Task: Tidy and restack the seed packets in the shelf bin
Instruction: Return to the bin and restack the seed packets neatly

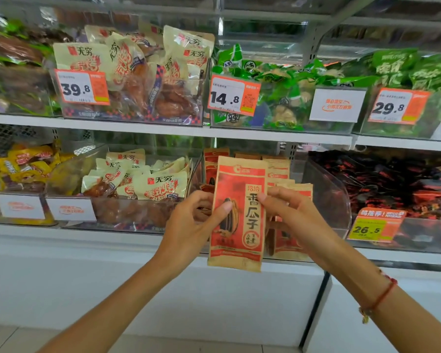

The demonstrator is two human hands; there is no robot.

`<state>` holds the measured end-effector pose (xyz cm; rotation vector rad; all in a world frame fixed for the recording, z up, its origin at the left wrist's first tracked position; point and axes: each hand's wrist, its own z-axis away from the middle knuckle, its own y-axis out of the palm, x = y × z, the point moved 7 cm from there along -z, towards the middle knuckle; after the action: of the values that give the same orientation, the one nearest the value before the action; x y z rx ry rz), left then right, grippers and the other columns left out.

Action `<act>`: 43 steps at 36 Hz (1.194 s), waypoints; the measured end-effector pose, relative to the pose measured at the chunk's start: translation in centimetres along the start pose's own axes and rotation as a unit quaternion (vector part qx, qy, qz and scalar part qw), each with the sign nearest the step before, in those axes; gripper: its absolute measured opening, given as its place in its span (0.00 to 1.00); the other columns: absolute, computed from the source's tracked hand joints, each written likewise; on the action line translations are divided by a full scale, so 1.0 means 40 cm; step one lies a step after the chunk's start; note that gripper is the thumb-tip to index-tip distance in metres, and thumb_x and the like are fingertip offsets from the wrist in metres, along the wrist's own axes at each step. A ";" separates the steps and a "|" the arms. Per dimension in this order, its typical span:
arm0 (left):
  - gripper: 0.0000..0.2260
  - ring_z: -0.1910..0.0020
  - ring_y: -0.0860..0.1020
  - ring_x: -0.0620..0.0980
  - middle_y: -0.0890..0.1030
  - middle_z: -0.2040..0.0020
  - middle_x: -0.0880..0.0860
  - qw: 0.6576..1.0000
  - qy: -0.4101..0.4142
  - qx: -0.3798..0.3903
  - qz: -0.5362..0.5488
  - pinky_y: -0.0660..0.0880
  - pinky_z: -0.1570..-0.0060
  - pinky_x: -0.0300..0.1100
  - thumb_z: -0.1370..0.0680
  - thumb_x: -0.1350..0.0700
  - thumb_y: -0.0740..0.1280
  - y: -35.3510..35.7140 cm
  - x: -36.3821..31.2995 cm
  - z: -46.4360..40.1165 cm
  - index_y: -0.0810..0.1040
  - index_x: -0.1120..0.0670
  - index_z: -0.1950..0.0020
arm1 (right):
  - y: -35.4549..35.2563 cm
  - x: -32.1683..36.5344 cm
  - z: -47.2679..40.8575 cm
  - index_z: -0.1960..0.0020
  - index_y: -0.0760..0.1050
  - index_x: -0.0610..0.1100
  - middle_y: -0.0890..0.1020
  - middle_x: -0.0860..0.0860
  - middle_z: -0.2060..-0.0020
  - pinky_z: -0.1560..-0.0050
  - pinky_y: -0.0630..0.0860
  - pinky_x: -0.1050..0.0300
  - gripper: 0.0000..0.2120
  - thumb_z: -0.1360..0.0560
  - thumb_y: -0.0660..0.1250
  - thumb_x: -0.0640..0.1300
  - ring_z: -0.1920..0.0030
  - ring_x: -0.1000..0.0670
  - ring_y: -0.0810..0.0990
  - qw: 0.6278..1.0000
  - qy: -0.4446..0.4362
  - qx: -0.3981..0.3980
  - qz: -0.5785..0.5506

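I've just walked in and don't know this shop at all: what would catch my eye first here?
Front and centre, two hands hold up a red and tan sunflower seed packet, the left hand pinching its left edge and the right hand its right. Behind it, more seed packets stand in a clear shelf bin. Above, bold orange price tags read 39.8 and 14.8.

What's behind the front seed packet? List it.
Behind the front packet, held by both hands, more matching packets stand upright in the clear bin. Their lower halves and count are hidden.
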<state>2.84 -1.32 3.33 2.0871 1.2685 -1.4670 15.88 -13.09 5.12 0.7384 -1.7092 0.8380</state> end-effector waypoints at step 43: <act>0.29 0.42 0.80 0.51 0.84 0.45 0.55 0.968 -0.108 0.136 0.180 0.74 0.40 0.48 0.34 0.40 0.69 -0.009 -0.005 -0.005 0.79 0.54 0.37 | 0.075 0.075 0.057 0.49 0.81 0.53 0.85 0.54 0.59 0.57 0.81 0.61 0.14 0.34 0.71 0.50 0.60 0.55 0.84 0.992 -0.120 0.013 0.046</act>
<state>2.66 -1.11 3.67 2.1058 0.5942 -1.7084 11.47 -13.49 7.01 0.8097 -1.9614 0.8634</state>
